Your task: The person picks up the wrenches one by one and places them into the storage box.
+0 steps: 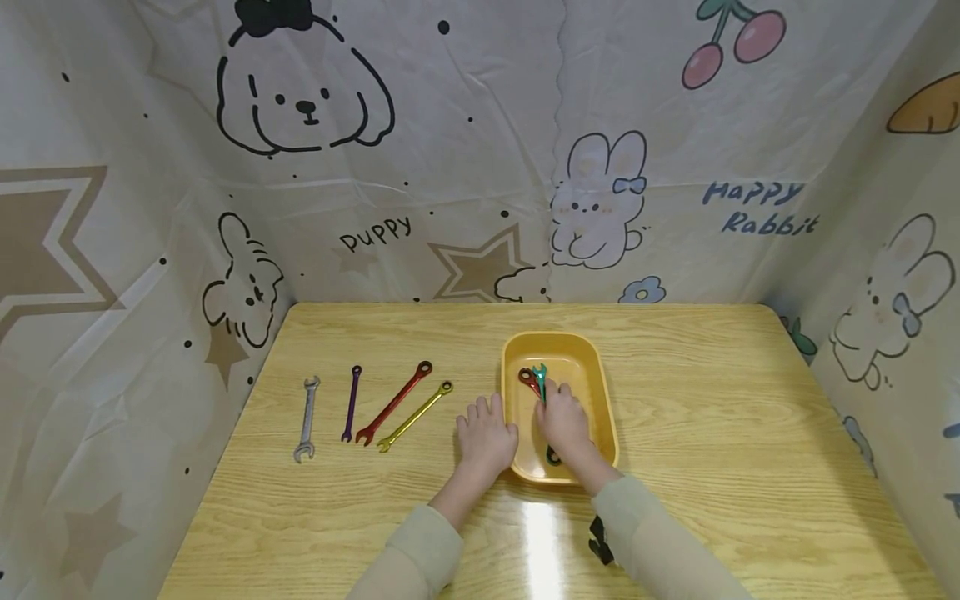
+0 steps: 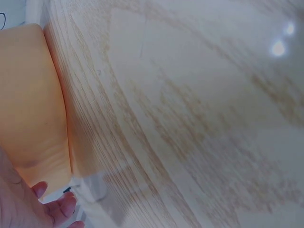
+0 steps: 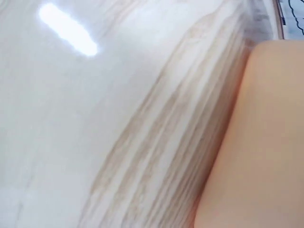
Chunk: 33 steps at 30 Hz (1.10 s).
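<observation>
In the head view my right hand [image 1: 566, 423] is inside the yellow tray [image 1: 609, 417] and grips a green wrench [image 1: 541, 375]. The open jaw of that wrench sticks out past the fingers. Beside it lies a red wrench [image 1: 527, 377], mostly covered by the hand. A dark ring end [image 1: 552, 456] shows below the hand; which wrench it belongs to I cannot tell. My left hand [image 1: 486, 437] rests at the tray's left side, thumb against the rim. The left wrist view shows its fingers [image 2: 66, 205] loosely bent near the tray's outer wall [image 2: 33, 104].
Left of the tray, a silver wrench [image 1: 307, 421], a purple wrench [image 1: 351, 406], a longer red wrench [image 1: 393, 406] and a yellow wrench [image 1: 416, 417] lie on the wooden table [image 1: 697, 392]. A black object [image 1: 600, 542] shows by the right sleeve. Printed cloth [image 1: 480, 150] surrounds the table.
</observation>
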{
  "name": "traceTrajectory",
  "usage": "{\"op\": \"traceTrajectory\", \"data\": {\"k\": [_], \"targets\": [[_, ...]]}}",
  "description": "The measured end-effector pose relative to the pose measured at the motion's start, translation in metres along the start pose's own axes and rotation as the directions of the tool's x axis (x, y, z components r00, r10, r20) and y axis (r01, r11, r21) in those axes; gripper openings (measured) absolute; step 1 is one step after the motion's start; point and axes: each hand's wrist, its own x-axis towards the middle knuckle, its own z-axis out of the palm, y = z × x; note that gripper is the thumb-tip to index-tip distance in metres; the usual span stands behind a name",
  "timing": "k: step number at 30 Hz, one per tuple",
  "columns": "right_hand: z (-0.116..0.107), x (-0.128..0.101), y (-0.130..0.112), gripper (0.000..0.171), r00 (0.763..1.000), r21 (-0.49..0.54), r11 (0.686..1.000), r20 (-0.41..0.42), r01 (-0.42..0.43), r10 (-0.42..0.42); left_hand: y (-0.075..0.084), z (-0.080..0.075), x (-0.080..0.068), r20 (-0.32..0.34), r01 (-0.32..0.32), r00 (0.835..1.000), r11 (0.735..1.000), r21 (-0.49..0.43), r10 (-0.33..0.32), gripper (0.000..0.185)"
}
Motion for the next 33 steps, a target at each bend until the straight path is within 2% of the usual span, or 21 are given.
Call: {"op": "traceTrajectory", "data": {"k": [11,19,27,33], "targets": [[-0.025,0.002,0.003,0.027,1.0,0.003,1.0,-0.025,-0.008,0.008,0.0,-0.002,-0.001,0.005,-0.011,1.0,1.0,-0.013,0.011,0.031],[-0.043,0.001,0.011,0.02,0.99,0.034,0.998,-0.128,0.056,-0.051,0.001,-0.002,-0.001,0.007,-0.003,1.0,0.999,-0.034,0.003,0.029],[-0.055,0.001,0.024,0.015,0.956,0.012,0.991,-0.265,0.133,-0.125,0.001,0.0,0.0,-0.015,0.0,1.0,1.0,-0.014,0.0,0.028],[-0.058,-0.001,0.04,0.015,0.929,0.011,0.984,-0.333,0.177,-0.163,0.001,0.0,0.0,-0.017,0.006,1.0,1.0,-0.008,-0.007,0.03]]}}
